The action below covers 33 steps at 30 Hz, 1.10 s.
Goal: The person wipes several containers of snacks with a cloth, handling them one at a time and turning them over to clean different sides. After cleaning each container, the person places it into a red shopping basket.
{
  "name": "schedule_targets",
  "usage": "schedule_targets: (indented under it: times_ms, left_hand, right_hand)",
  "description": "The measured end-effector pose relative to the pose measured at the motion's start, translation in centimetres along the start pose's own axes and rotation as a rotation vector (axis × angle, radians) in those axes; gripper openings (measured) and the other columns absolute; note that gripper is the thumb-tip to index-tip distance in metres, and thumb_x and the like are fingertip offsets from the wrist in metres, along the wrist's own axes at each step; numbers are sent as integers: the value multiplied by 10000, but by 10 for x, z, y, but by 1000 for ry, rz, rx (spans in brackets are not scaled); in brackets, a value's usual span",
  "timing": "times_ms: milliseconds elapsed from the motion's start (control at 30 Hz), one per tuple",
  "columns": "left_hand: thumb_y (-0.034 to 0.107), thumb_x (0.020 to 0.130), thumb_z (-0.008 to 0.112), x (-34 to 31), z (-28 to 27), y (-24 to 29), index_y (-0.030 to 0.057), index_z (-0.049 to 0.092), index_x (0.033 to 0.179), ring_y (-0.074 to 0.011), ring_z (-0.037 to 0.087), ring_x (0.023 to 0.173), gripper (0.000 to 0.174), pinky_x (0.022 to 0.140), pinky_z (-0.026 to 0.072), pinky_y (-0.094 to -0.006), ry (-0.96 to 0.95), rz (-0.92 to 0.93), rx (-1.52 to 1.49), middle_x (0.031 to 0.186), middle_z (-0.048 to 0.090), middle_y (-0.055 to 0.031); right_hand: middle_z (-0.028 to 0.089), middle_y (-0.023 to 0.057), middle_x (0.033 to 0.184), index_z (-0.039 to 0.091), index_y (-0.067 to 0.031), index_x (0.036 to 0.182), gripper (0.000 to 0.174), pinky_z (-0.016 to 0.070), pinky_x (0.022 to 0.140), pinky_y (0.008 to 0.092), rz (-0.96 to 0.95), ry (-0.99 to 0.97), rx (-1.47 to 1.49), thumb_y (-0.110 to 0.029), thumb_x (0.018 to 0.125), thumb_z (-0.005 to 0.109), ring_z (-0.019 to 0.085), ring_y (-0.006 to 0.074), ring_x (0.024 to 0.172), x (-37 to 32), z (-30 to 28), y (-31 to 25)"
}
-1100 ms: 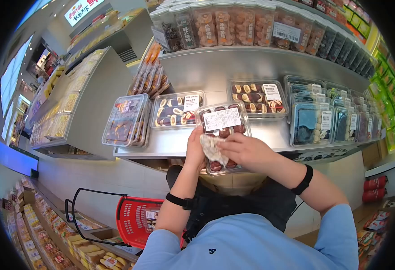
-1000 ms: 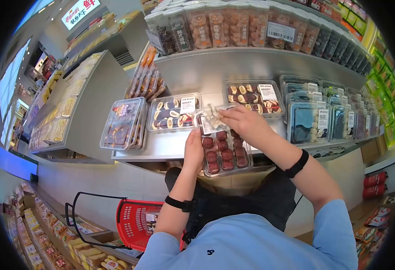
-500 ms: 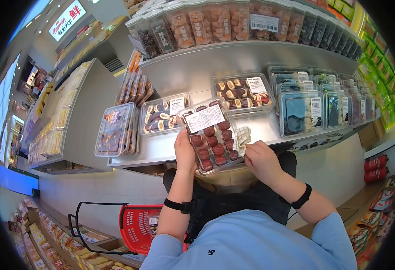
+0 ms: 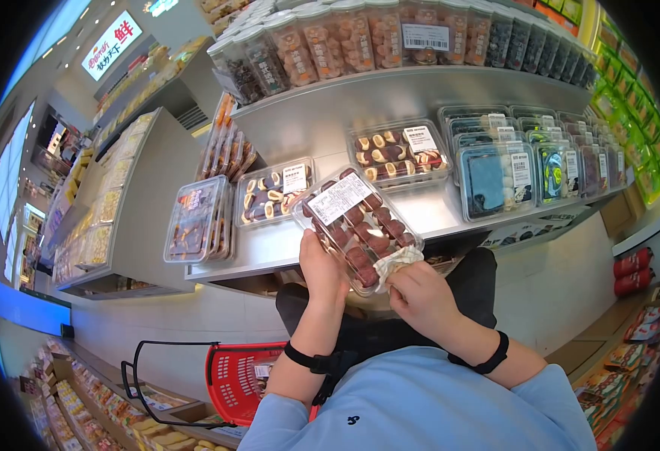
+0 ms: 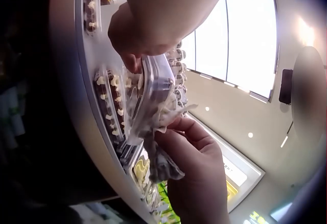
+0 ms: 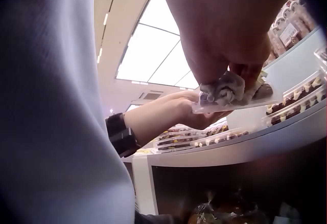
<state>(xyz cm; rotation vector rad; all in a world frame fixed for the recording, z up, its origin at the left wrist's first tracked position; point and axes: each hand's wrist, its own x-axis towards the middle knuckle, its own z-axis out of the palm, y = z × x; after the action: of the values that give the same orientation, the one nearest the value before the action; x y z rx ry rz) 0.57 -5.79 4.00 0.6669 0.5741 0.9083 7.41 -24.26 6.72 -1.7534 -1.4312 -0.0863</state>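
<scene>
A clear plastic box of dark red dates (image 4: pixel 364 239), with a white printed label (image 4: pixel 339 197) on its lid, is tilted over the shelf's front edge. My left hand (image 4: pixel 324 269) grips it by the left side, the fingers partly hidden beneath. A crumpled pale checked cloth (image 4: pixel 397 263) is pinched in my right hand (image 4: pixel 424 299), up against the box's near right corner. In the left wrist view the cloth (image 5: pixel 164 165) hangs from the right thumb and fingers beside the box's edge. The right wrist view has it bunched on the box under the right hand (image 6: pixel 225 50).
On the metal shelf (image 4: pixel 270 244) lie boxes of filled dates (image 4: pixel 401 154) and, at the left, a stacked pair (image 4: pixel 198 222). More boxes (image 4: pixel 495 173) stand at the right, with jars (image 4: pixel 330 45) above. A red basket (image 4: pixel 232 383) stands on the floor at the left.
The right hand has wiped up over the label, then come down the box's right side to its near corner with the cloth. The box, still in the left hand, has turned and tilted.
</scene>
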Motion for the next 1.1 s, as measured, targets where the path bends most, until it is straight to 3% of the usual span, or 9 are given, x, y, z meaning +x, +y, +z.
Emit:
schedule_targets:
  times_ms: [100,200,300,400,533,733,767,967,1100]
  left_hand:
    - [260,1101,273,-2,-1,-1,-17,495,1233,-285,653,1049,378,933,551,-450,6,34,21,1182,615,-177]
    - [276,1108,295,-10,-8,5,-4,478,1237,-265,642,1075,358,946,540,-452,-39,-2,48,1217,596,-172]
    - [292,1108,295,-18,-3,6,26,451,1285,-264,626,1085,356,920,539,-488,-82,45,31,1255,576,-156]
    - [306,1107,291,-17,-15,0,60,426,1253,-246,615,1065,316,901,541,-497,-71,33,32,1196,577,-136]
    - [281,1104,332,-23,-9,2,57,461,1302,-233,601,1126,325,968,501,-407,-23,16,5,1227,587,-106]
    - [386,1075,398,-28,-18,-4,82,441,1427,-236,571,1201,467,1020,462,-377,-22,100,53,1299,578,-91]
    - [256,1096,325,-15,-36,-15,139,402,1427,-249,545,1241,360,1042,436,-392,-267,256,56,1323,559,-103]
    - [326,1047,337,-38,-30,-11,84,625,1120,-241,649,991,383,921,517,-409,95,38,-213,1059,679,-95]
    - [657,1013,291,-30,-37,-12,76,457,1461,-306,551,1256,751,1084,428,-423,28,-63,-288,1399,558,-143]
  right_hand:
    - [637,84,885,653,-38,962,211,530,765,359,-73,-116,129,-30,756,702,634,257,839,1,3,-13]
    - [674,47,931,661,-26,980,151,529,743,283,414,-514,593,-30,832,690,664,139,826,15,-12,-14]
    - [690,18,1007,634,3,1107,180,536,783,214,582,-258,1193,1,928,629,653,55,871,47,-20,-2]
    - [702,45,1047,640,1,1170,241,528,810,265,326,-45,774,-6,933,598,666,84,938,109,-29,-11]
    - [662,201,1042,605,-72,1240,361,539,825,435,-39,-197,170,-92,880,614,667,374,937,153,34,-11]
    - [626,238,980,592,-6,1143,267,558,795,449,-31,-366,-129,-96,894,554,660,397,928,129,92,-34]
    - [623,239,971,590,3,1127,259,559,789,450,20,-392,-125,-96,890,554,660,399,923,121,91,-38]
    - [676,227,903,630,24,1018,210,563,770,457,141,-459,-121,-103,857,584,662,373,905,90,69,-44]
    - [690,170,887,625,14,996,189,568,755,420,9,-468,-239,-87,838,603,646,332,913,60,58,-37]
